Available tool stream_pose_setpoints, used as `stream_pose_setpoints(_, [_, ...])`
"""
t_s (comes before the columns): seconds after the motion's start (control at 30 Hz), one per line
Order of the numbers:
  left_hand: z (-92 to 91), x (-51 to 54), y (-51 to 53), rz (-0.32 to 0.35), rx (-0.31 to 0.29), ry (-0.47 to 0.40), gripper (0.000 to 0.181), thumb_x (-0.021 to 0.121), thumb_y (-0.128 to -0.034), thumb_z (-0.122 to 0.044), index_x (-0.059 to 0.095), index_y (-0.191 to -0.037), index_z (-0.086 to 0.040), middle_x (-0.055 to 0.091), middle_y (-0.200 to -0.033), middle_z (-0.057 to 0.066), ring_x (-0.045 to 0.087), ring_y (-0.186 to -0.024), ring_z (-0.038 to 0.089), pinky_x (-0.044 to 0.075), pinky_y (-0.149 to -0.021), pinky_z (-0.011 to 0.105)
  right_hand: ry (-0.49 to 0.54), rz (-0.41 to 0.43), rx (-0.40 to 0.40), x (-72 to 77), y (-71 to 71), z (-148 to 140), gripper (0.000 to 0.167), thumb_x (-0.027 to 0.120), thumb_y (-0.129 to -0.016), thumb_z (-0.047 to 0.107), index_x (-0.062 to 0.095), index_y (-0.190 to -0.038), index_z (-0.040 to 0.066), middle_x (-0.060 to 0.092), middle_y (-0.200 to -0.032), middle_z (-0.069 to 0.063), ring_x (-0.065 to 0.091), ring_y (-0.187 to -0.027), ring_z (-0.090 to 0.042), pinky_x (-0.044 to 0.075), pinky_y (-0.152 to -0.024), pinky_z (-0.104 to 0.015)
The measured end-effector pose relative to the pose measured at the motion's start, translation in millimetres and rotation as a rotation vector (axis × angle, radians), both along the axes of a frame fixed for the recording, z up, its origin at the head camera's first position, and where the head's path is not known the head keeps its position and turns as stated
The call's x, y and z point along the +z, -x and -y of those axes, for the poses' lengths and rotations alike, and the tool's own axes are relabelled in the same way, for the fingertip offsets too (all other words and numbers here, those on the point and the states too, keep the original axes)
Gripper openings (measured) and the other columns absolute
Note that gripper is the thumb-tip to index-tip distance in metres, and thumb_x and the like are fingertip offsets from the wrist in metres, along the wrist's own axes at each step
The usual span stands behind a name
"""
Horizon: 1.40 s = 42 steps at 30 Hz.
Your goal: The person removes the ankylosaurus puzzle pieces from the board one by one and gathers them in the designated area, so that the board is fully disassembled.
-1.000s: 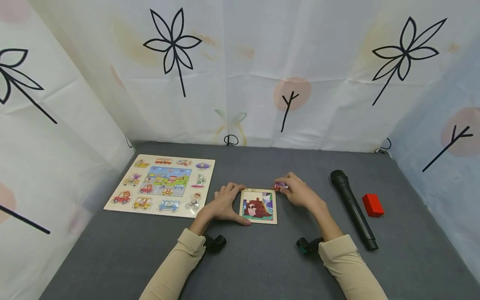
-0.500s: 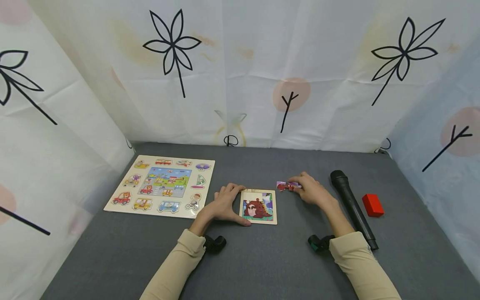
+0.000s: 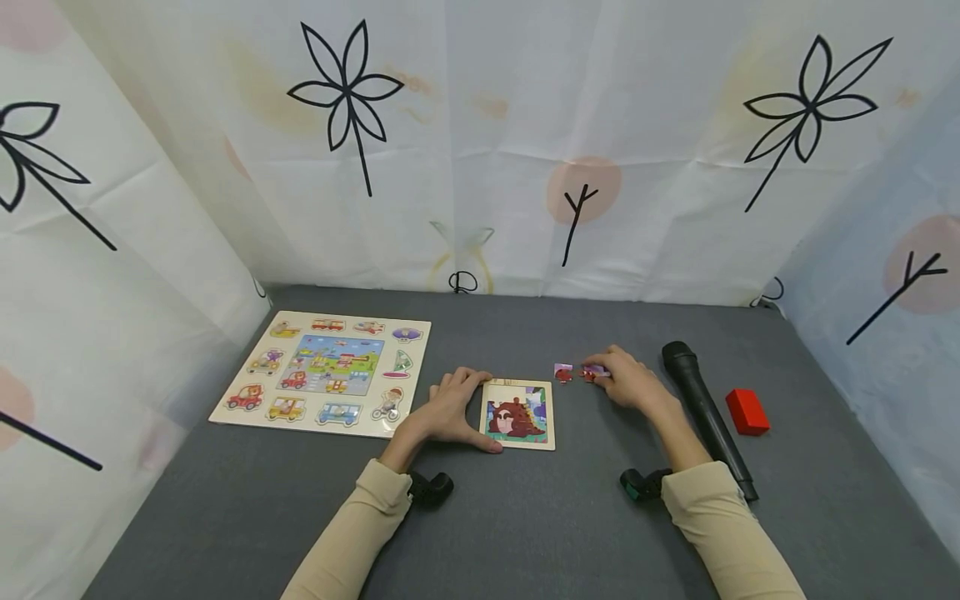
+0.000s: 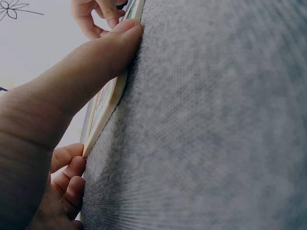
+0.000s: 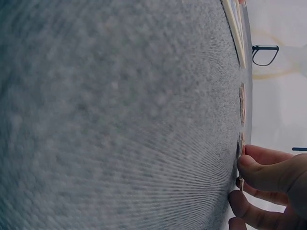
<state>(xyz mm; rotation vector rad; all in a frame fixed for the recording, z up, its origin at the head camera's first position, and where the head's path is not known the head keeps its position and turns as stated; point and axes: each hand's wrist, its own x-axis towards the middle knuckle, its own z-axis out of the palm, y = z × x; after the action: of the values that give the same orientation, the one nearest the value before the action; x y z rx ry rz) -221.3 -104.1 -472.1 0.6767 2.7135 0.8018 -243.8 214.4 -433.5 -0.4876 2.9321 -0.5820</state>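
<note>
My left hand (image 3: pixel 452 408) holds the left side of a small wooden jigsaw puzzle tray (image 3: pixel 517 446), its thumb at the near edge and fingers at the far left corner. A partly filled picture with a red-brown animal shows inside the tray. Right of the tray, my right hand (image 3: pixel 626 381) pinches a purple and red puzzle piece (image 3: pixel 588 375) between thumb and fingers, low at the table. A second, similar piece (image 3: pixel 563 372) lies just left of it, apart from both the tray and the held piece. In the right wrist view the thumb (image 5: pixel 261 173) covers part of the held piece.
A large vehicle puzzle board (image 3: pixel 405 379) lies left of my left hand. On the right are a black microphone (image 3: pixel 705 417), close to the right forearm, and a red block (image 3: pixel 747 411). Patterned white curtains (image 3: pixel 495 100) enclose the grey table (image 3: pixel 517 533) at the back and sides.
My right hand has moved right from the tray's far right corner with the puzzle pieces. The two pieces, side by side half a second ago, now stand apart. The left hand has stayed put.
</note>
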Motion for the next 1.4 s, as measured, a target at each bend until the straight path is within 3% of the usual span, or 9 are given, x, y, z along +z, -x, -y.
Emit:
stream_pose_setpoints(0.9, [0.4, -1.5, 0.7, 0.002, 0.001, -0.005, 0.11, 0.093, -0.065, -0.054, 0.041, -0.154, -0.017, 0.044, -0.146, 0.011, 0.04, -0.13, 0.032, 0.032, -0.092, 0.047, 0.0, -0.013, -0.025, -3.7, -1.4, 0.6, 0.032, 0.061, -0.1, 0.007, 0.066, -0.132, 0.001, 0.061, -0.12, -0.023, 0.062, -0.107, -0.038, 0.05, -0.085, -0.058])
stream_pose_setpoints(1.4, [0.5, -1.6, -0.1, -0.002, 0.004, -0.015, 0.11, 0.093, -0.0646, -0.054, 0.041, -0.154, -0.017, 0.044, -0.147, 0.012, 0.04, -0.132, 0.032, 0.032, -0.092, 0.047, 0.049, -0.035, 0.01, 10.0, -8.9, 13.1, 0.036, 0.067, -0.098, 0.014, 0.067, -0.132, 0.005, 0.062, -0.118, -0.021, 0.06, -0.092, -0.028, 0.05, -0.073, -0.047])
